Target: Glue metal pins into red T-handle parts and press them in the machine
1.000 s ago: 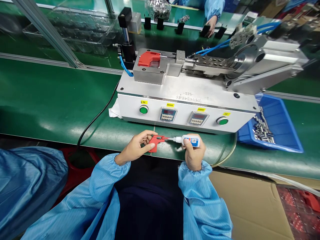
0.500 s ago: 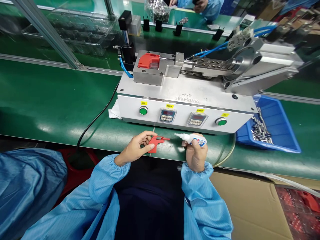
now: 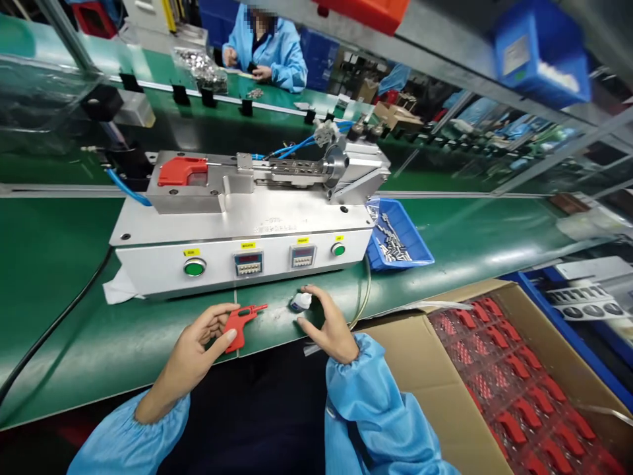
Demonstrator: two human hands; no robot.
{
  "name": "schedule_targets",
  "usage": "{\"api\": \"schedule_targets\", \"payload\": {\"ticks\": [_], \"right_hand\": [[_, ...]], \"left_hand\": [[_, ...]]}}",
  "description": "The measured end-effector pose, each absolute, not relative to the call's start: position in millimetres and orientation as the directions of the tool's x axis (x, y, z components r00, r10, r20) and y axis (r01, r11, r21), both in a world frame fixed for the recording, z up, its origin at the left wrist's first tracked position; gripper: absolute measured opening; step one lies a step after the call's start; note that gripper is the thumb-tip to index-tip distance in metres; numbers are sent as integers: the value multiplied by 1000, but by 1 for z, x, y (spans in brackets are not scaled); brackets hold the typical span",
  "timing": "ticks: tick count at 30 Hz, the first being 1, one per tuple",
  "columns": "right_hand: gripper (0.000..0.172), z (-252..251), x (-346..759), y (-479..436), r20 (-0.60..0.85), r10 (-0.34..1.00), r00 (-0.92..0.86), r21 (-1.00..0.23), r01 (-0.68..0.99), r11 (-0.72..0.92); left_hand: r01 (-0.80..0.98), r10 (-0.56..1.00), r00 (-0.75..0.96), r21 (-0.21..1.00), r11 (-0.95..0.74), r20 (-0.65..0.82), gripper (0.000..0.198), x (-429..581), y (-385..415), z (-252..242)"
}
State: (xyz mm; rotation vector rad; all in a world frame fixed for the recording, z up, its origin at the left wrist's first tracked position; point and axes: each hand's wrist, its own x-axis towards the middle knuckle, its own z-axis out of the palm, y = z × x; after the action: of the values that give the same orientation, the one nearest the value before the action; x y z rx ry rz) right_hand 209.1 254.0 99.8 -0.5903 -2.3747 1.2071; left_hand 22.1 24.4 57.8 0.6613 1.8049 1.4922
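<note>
My left hand (image 3: 202, 343) pinches a red gun-shaped plastic part (image 3: 239, 328) by its grip, with the thin nose pointing right. Just above the front edge of the green bench (image 3: 277, 330), my right hand (image 3: 330, 326) is open, thumb and forefinger spread apart. Near those fingertips is a small white glue bottle (image 3: 301, 302) with a dark label, seen foreshortened, its nozzle not clearly visible. Behind both hands stands a metal press machine (image 3: 247, 231) with another red part (image 3: 182, 171) seated in its fixture.
Right of the machine, a blue bin (image 3: 418, 247) holds metal pins. An open cardboard box (image 3: 400, 349) at the lower right contains trays of red parts (image 3: 514, 369). A black cable (image 3: 59, 323) runs along the left. Across the bench sits a co-worker (image 3: 270, 49) in blue.
My right hand has opened and let go of the glue bottle, which now sits low by the bench. The left hand keeps the red part. The view has swung right.
</note>
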Motion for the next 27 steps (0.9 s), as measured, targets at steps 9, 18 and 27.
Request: {"api": "schedule_targets", "payload": {"ticks": [9,18,27], "right_hand": [[15,173,230,411,324,736,-594,-682,393,617],[29,155,190,515,24,877,-480,-487,761,429],[22,179,212,489,221,836,-503,-553,641,532]], "left_hand": [[-41,751,-641,984,174,-160,51,26,28,50],[-37,749,-653,992,121,-115,56,29,35,52],[-30,767,-631,992,121,-113,53,27,35,51]]}}
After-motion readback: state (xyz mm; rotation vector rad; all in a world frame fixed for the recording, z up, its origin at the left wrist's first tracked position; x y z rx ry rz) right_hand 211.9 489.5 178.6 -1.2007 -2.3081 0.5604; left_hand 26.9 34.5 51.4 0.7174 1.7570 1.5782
